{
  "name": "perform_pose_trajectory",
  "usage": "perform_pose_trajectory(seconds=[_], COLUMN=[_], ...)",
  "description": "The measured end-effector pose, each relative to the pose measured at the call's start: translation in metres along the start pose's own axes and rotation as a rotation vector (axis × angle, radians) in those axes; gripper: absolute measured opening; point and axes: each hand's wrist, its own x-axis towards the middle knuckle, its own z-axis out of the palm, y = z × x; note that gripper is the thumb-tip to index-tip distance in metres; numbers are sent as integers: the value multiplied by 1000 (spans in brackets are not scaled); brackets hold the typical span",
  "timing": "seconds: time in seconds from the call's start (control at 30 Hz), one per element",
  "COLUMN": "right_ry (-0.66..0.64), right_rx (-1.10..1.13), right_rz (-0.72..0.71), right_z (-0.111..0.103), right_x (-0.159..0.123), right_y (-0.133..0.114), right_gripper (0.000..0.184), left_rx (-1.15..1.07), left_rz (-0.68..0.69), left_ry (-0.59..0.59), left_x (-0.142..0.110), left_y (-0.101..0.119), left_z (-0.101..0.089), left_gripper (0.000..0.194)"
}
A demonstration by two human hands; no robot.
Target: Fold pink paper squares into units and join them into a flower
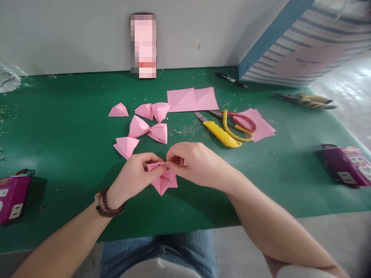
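Your left hand (133, 177) and right hand (197, 164) are pinching pink paper (162, 181) at six o'clock. The green table (58, 116) is spreading ahead, scissors (240, 116) lying at two o'clock, a white wall (87, 34) standing at twelve.

Folded paper triangles (139, 129) lay on the worktop (58, 127) just behind my fingers (174, 154), with flat paper sheets (193, 99) behind them. To their right, scissors (239, 125) rested on another sheet (261, 125) beside a utility knife (217, 133). Pliers (303, 100) lay near the back right corner, and power strips (13, 197) sat at both side edges.
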Motion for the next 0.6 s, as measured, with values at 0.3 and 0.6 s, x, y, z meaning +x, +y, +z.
perform_pose_trajectory(seconds=[0.3,0.6], right_ry=[-29,39], right_rx=[13,-118], right_rz=[-14,-136], right_z=[0,6], right_x=[-1,-1], right_y=[-3,0], right_gripper=[7,15], left_rx=[125,120], left_rz=[66,39], left_ry=[67,101], left_x=[-3,-4], left_y=[1,1], left_z=[3,3], left_gripper=[12,13])
